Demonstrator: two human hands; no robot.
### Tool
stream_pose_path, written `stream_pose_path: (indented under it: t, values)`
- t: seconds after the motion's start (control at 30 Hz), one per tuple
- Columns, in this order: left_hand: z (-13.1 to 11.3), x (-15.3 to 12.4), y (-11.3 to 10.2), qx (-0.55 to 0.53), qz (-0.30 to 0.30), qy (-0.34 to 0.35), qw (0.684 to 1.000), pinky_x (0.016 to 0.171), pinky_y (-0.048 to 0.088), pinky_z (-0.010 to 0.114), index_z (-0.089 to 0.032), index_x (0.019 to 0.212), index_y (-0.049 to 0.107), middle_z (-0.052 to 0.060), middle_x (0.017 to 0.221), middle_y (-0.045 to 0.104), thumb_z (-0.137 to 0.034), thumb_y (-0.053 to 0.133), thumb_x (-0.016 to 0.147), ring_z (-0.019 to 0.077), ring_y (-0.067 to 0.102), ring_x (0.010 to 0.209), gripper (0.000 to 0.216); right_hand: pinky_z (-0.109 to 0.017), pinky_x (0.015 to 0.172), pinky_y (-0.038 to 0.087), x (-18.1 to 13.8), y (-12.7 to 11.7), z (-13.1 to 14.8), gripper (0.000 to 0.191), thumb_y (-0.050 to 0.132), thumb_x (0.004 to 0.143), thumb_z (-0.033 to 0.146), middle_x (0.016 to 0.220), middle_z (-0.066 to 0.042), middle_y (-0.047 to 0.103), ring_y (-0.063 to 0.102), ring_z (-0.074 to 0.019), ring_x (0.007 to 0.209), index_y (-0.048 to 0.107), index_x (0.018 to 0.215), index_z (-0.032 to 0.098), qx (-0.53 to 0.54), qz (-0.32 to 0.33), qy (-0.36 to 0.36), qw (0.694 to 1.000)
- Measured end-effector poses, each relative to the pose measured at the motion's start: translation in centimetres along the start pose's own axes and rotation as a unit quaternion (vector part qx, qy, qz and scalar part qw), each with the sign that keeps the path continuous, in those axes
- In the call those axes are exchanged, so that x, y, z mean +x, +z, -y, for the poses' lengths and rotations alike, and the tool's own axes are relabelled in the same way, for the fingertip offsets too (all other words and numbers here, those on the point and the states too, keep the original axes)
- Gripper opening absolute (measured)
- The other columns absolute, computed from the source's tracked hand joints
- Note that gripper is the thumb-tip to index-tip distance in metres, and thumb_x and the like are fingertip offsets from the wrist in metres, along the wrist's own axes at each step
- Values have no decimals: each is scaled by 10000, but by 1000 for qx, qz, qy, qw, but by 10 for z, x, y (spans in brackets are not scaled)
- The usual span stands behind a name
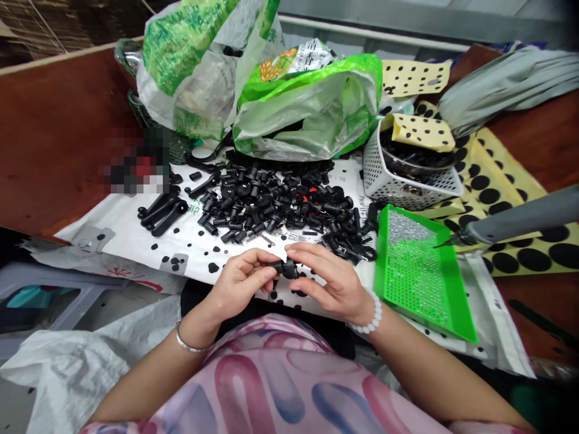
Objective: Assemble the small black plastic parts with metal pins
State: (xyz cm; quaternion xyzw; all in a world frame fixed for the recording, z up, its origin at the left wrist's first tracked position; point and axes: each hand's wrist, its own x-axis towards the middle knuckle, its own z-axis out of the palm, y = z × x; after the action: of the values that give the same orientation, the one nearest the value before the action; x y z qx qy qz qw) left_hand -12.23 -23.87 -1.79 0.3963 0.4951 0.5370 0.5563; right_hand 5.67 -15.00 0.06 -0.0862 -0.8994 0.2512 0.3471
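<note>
Both hands meet just above the near edge of a white printed sheet [136, 235]. My left hand [242, 278] pinches a small black plastic part [286, 269] with thumb and fingers. My right hand [328, 277] closes its fingertips on the same part from the other side. Right behind the hands lies a heap of black plastic parts [275, 202], with several longer black handles [163, 212] at its left end.
A green tray [447, 283] of tiny shiny pieces lies to the right, next to a grey tool [520, 222]. A white basket [409, 187] holds dark parts. Green-and-clear plastic bags [307, 108] stand behind the heap. Yellow sheets with black dots [502, 187] cover the right.
</note>
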Motion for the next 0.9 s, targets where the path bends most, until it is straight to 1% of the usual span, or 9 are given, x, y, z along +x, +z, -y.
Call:
stream_pose_path:
  t: [0.1, 0.17, 0.27, 0.37, 0.43, 0.53, 0.6, 0.77, 0.9]
  values:
    - [1, -1, -5, -29, 51, -44, 997, 441, 412, 173, -129, 903, 571, -2, 621, 612, -377, 632, 762, 54, 502, 443, 292, -349, 884, 515, -1, -2, 2, 428, 586, 843, 205, 1173, -170, 583, 569, -216, 1088, 484, 1255, 150, 6, 27, -28, 999]
    - [2, -3, -8, -49, 83, -54, 994, 412, 376, 163, -129, 906, 564, 2, 615, 611, -390, 614, 778, 46, 482, 418, 295, -338, 881, 519, 1, -4, 3, 433, 582, 848, 217, 1187, -157, 581, 575, -208, 1083, 482, 1266, 165, 24, 43, -32, 998]
    - [1, -4, -10, -86, 102, -58, 989, 388, 333, 153, -130, 887, 550, 0, 598, 601, -409, 627, 767, 39, 461, 398, 313, -343, 888, 518, 5, -4, 1, 427, 593, 843, 258, 1185, -134, 594, 585, -205, 1074, 503, 1256, 197, 62, 43, -17, 997]
    - [-1, -3, -8, -128, 105, -75, 983, 363, 295, 150, -134, 851, 528, -15, 572, 574, -446, 661, 722, 35, 434, 378, 363, -360, 901, 512, 9, -3, -2, 419, 598, 840, 253, 1173, -121, 608, 584, -208, 1078, 516, 1249, 216, 85, 33, -3, 996]
    - [-2, -3, -6, -124, 103, -79, 984, 362, 288, 152, -132, 844, 521, -18, 567, 565, -458, 664, 713, 32, 421, 375, 379, -362, 898, 512, 9, -1, -3, 428, 594, 841, 224, 1194, -126, 597, 578, -209, 1086, 509, 1260, 212, 75, 45, -11, 996]
    - [-1, -4, -3, -51, 46, -43, 997, 406, 331, 158, -128, 860, 526, -23, 590, 560, -415, 640, 746, 29, 434, 409, 329, -357, 900, 509, 8, 1, -5, 427, 583, 842, 180, 1216, -141, 582, 576, -207, 1090, 508, 1263, 194, 46, 57, -21, 997]
    - [0, -5, -2, -23, 13, -20, 999, 435, 356, 165, -137, 877, 521, -27, 614, 558, -391, 620, 765, 33, 447, 433, 295, -360, 908, 506, 7, 3, -6, 408, 569, 852, 184, 1204, -138, 591, 578, -206, 1090, 514, 1256, 194, 39, 44, -9, 998]
    - [5, -5, -2, -29, 44, -32, 998, 462, 380, 180, -145, 895, 505, -21, 639, 557, -381, 601, 776, 46, 459, 460, 282, -368, 899, 512, 5, 3, -5, 383, 565, 856, 217, 1198, -135, 595, 582, -214, 1084, 532, 1237, 195, 53, 45, 5, 998]
    - [4, -3, -1, -11, 36, 0, 999, 495, 397, 189, -151, 912, 527, -29, 650, 537, -360, 612, 771, 54, 468, 496, 267, -352, 882, 522, 4, 0, -5, 350, 571, 858, 264, 1111, -113, 642, 608, -199, 1035, 560, 1202, 206, 67, 42, 57, 995]
